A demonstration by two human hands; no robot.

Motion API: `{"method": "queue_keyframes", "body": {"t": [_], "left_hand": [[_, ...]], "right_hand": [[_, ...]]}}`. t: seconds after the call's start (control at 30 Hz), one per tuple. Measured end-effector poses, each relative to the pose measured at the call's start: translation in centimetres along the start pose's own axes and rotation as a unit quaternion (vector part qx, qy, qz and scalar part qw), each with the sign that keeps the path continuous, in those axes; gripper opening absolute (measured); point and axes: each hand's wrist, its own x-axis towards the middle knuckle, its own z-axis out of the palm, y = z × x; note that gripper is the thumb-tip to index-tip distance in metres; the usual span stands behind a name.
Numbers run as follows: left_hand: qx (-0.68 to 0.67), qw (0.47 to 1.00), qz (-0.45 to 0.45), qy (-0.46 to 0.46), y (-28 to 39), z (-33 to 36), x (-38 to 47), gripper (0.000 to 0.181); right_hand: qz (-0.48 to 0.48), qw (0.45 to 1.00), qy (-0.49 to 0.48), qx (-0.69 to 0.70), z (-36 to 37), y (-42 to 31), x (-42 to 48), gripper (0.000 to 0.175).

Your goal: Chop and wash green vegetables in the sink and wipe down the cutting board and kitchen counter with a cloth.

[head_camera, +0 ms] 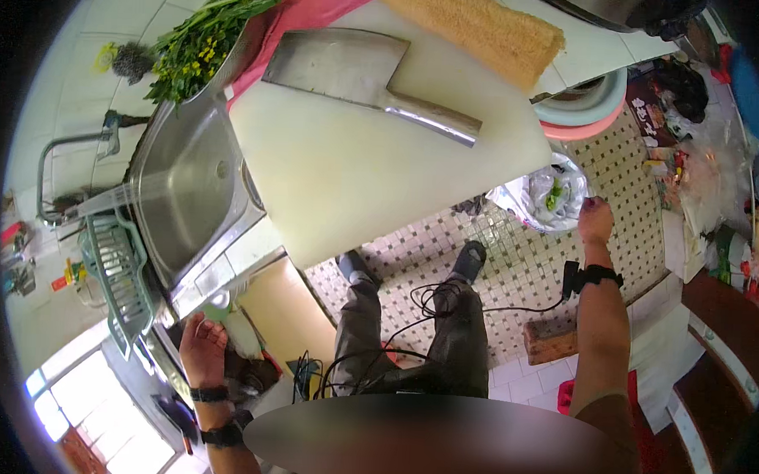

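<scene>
My left hand (204,351) is beside the counter's front edge, palm up with loosely curled fingers; no object shows in it. On the right, my right hand (595,222) is closed into a fist near the rim of a bin lined with a white plastic bag (533,205). I see nothing held in that fist, though its inner side is hidden. Some green leaf scraps (554,195) lie in the bag. Before me, a steel cleaver (336,63) with a wood and metal handle rests flat on a large white cutting board (382,173).
Leafy greens with yellow flowers (200,54) sit in a metal colander beyond the stainless steel sink (194,184). A green dish rack (120,276) stands left. An orange towel (471,31) lies behind the board. Plastic basins (607,113) are stacked right. A black cable (516,308) runs to my right wrist.
</scene>
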Motion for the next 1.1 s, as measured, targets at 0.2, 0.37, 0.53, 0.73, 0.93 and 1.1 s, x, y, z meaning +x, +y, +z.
{"method": "queue_keyframes", "body": {"t": [0.2,0.37,0.53,0.73,0.93,1.1], "left_hand": [[0.016,0.999,0.027,0.029,-1.1,-1.8,-4.2,0.019],[-0.033,0.999,0.037,0.009,0.0,-3.3,-5.0,0.019],[0.059,0.994,0.085,-0.022,1.9,-0.3,-3.5,0.024],[0.049,0.995,0.033,-0.082,-1.4,-3.3,-4.0,0.023],[0.079,0.993,-0.088,-0.009,-10.6,-13.7,-6.2,0.026],[-0.008,0.974,-0.191,0.119,-19.9,-23.2,-10.0,0.018]], "right_hand": [[-0.065,0.998,-0.004,-0.007,-5.9,0.7,0.4,0.029],[-0.290,0.950,0.055,0.103,-9.7,2.7,-2.6,0.030],[-0.310,0.944,-0.079,0.087,-16.6,-9.0,-15.6,0.024],[-0.602,0.798,-0.041,0.017,-22.7,-33.7,-33.0,0.028],[-0.749,0.662,0.036,0.005,-16.5,-53.9,-40.5,0.042],[-0.819,0.561,0.109,-0.055,-10.5,-71.1,-42.3,0.060]]}}
